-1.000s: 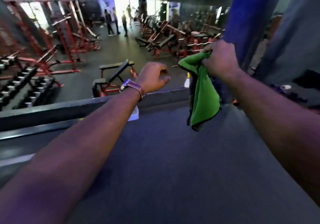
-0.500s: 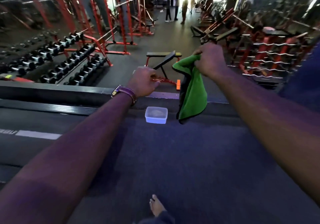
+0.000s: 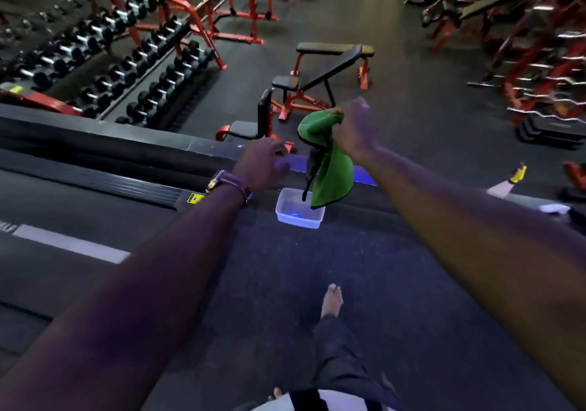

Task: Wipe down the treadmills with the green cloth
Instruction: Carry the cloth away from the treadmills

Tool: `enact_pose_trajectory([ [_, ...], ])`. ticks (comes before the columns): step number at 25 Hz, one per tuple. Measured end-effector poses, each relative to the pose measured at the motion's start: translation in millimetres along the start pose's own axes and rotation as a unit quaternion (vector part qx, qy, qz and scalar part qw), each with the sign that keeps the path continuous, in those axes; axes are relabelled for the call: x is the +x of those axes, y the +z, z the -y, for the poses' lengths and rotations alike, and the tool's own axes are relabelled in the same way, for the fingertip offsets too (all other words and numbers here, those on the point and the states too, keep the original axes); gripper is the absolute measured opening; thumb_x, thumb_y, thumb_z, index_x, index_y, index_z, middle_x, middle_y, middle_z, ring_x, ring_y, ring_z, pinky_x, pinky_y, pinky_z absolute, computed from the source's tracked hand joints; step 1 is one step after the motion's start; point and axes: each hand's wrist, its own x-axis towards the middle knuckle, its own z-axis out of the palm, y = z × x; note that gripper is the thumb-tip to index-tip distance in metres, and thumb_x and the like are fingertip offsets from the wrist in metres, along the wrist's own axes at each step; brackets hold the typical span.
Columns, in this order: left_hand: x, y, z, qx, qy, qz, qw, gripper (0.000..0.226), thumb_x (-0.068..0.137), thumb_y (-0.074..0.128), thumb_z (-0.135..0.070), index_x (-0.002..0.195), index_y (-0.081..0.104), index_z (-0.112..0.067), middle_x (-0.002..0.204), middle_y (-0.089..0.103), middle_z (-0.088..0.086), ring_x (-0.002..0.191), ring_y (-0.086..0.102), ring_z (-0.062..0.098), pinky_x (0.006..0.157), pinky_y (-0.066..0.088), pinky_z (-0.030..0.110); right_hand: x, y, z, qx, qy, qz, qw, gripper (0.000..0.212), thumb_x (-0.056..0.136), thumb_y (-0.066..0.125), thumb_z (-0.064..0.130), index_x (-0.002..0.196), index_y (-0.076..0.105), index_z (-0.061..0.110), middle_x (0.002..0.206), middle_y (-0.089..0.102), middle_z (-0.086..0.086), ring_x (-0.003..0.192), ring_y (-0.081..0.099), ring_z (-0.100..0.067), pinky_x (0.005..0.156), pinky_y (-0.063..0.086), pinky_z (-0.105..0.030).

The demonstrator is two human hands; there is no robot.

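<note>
My right hand (image 3: 353, 131) grips the top edge of the green cloth (image 3: 333, 172), which hangs down over a clear plastic tub (image 3: 285, 214). The cloth's lower corner reaches the tub's rim. The tub stands on the dark treadmill belt (image 3: 285, 283), near its end. My left hand (image 3: 264, 164), with a watch on the wrist, hovers loosely curled just left of the cloth and holds nothing. The treadmill's black side rail (image 3: 95, 144) runs across the left.
My bare foot (image 3: 332, 299) stands on the belt. Beyond the rail are a dumbbell rack (image 3: 126, 61), a red adjustable bench (image 3: 326, 71), red racks and barbell stands (image 3: 539, 61). A spray bottle with a yellow top (image 3: 507, 182) lies at the right.
The view has tilted downward and my foot and the tub show more fully. My right hand has lowered the cloth toward the tub; the left hand stays beside it.
</note>
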Motion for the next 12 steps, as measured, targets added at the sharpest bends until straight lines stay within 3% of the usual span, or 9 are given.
enact_pose_trajectory([
  [2,37.1,23.5,19.2,0.007,-0.027,0.022,0.999,0.032,0.074,0.065,-0.028,0.092,0.069,-0.002,0.094,0.068,0.018,0.087,0.062,0.033,0.077,0.048,0.037,42.2,37.9,-22.7,0.014,0.001,0.027,1.0,0.032,0.086,0.055,-0.003,0.115,0.067,0.004,0.12,0.052,-0.017,0.092,0.05,-0.017,0.065,0.036,-0.004],
  [3,59.5,37.3,29.3,0.01,-0.046,0.028,0.998,0.031,0.074,0.066,-0.028,0.091,0.069,-0.002,0.094,0.068,0.018,0.088,0.062,0.033,0.079,0.048,0.038,67.8,59.9,-34.5,0.03,0.006,0.043,0.999,0.034,0.086,0.053,-0.004,0.116,0.066,0.003,0.12,0.051,-0.017,0.092,0.047,-0.016,0.068,0.032,-0.005],
  [8,153.9,127.7,78.9,-0.021,-0.103,0.071,0.992,0.034,0.067,0.059,-0.03,0.087,0.07,-0.004,0.087,0.068,0.015,0.081,0.062,0.031,0.073,0.048,0.034,165.4,186.2,-95.9,0.053,0.06,0.189,0.979,0.031,0.093,0.047,0.004,0.121,0.058,-0.004,0.127,0.052,-0.023,0.118,0.049,-0.033,0.089,0.035,-0.025],
  [12,199.3,190.1,118.4,-0.055,-0.138,0.077,0.986,0.033,0.068,0.06,-0.03,0.09,0.07,-0.007,0.088,0.068,0.012,0.083,0.062,0.029,0.076,0.047,0.033,209.9,281.9,-130.7,0.037,0.054,0.249,0.966,0.03,0.095,0.045,0.006,0.122,0.057,-0.001,0.129,0.049,-0.023,0.12,0.048,-0.035,0.094,0.039,-0.032],
])
